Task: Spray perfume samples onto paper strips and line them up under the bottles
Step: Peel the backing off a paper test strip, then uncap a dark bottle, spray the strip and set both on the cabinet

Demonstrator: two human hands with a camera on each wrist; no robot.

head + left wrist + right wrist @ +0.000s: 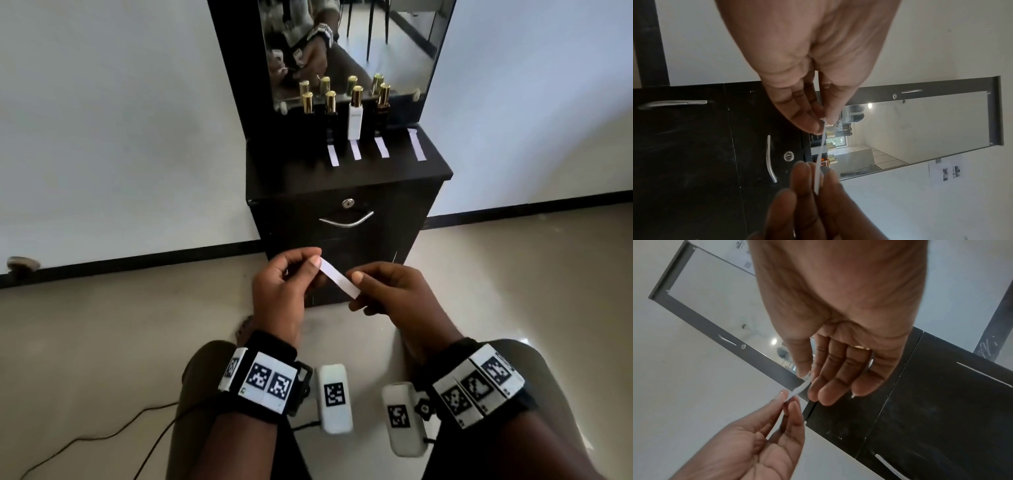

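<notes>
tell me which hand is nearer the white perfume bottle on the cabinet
Right, narrowly. The right hand sits below the white bottle, slightly to its right; the left hand is lower-left, further off sideways. Both pinch the paper strip, well short of the cabinet top.

**Black cabinet top, beyond both hands**

Black cabinet (267, 178) ahead of the hands. On top: four gold-capped bottles (354, 114) in a row (one white, the rest dark), four white paper strips (356, 150) nearer the hands, the rightmost with no bottle behind it.
</notes>
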